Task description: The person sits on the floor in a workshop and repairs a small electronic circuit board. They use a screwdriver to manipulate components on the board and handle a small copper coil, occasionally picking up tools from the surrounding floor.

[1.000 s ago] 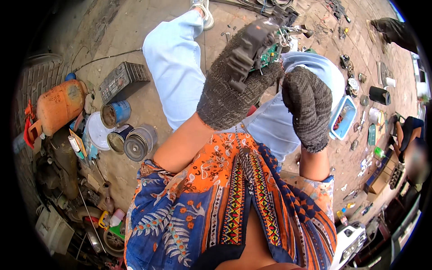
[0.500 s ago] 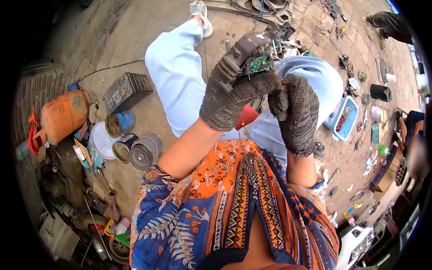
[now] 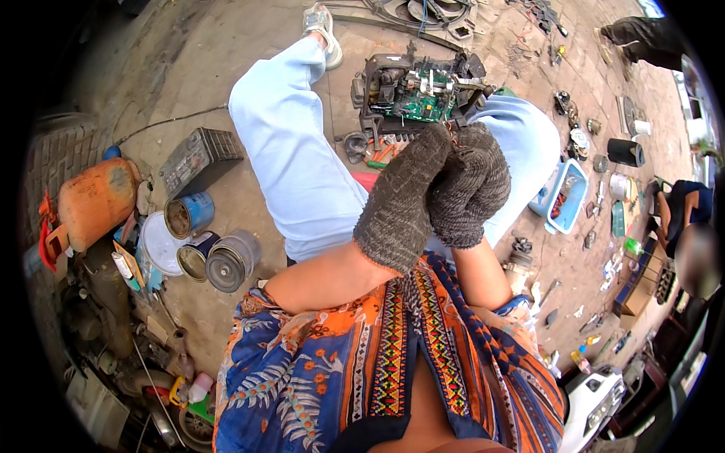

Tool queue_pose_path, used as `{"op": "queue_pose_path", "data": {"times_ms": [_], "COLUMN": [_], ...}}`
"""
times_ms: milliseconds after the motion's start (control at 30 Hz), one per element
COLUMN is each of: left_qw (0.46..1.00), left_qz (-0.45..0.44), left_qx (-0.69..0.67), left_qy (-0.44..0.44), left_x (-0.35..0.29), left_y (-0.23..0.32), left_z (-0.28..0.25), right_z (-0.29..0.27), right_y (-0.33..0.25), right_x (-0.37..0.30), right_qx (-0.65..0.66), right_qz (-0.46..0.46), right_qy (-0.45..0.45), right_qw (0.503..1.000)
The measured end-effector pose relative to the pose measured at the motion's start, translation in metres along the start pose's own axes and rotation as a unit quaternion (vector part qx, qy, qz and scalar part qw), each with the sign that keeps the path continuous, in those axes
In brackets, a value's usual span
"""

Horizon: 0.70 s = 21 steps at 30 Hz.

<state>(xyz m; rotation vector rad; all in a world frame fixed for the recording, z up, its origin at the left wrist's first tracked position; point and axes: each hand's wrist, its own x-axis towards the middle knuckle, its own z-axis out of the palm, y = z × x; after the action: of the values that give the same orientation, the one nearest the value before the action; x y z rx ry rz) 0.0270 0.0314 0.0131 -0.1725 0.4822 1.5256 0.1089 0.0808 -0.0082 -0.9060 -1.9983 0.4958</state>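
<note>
My left hand [image 3: 404,200] and my right hand [image 3: 470,185], both in dark grey knitted gloves, are pressed side by side between my knees. Their fingers are curled closed. A thin copper-coloured bit shows at the fingertips, but what they grip is mostly hidden. Just beyond the hands is a black frame, and inside it sits a green circuit board [image 3: 421,108] with metal parts and wires. The fingertips are close to the frame's near edge; whether they touch it I cannot tell. Screwdrivers [image 3: 383,153] with orange handles lie below the frame.
To the left are a black battery-like box [image 3: 198,160], an orange gas cylinder [image 3: 100,198] and several cans [image 3: 189,214]. A blue basin [image 3: 565,198] with small parts stands to the right, near scattered scrap. Coiled cables [image 3: 430,11] lie ahead. Other people are at the far right.
My left hand has let go of the black frame and moved down beside my right hand. The frame with its circuit board now shows in full beyond both hands.
</note>
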Motion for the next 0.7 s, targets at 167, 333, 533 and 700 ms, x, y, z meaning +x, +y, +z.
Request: {"op": "queue_pose_path", "data": {"times_ms": [167,333,533,700], "left_qw": [0.858,0.942,0.854,0.802], "left_qz": [0.255,0.11,0.142,0.229], "left_qx": [0.445,0.312,0.499,0.545], "left_qy": [-0.031,-0.06,-0.042,-0.078], "left_x": [0.006,0.004,0.007,0.019], "left_y": [0.014,0.029,0.04,0.037], "left_z": [-0.011,0.009,0.018,0.006], "right_z": [-0.002,-0.012,-0.015,-0.023], "right_y": [0.005,-0.018,-0.018,-0.015], "right_x": [-0.022,-0.004,-0.006,0.007], "right_qx": [-0.012,-0.115,0.498,0.736], "right_qz": [0.072,0.01,0.37,0.448], "right_qy": [-0.079,-0.031,-0.009,-0.058], "right_qw": [0.994,0.993,0.784,0.505]}}
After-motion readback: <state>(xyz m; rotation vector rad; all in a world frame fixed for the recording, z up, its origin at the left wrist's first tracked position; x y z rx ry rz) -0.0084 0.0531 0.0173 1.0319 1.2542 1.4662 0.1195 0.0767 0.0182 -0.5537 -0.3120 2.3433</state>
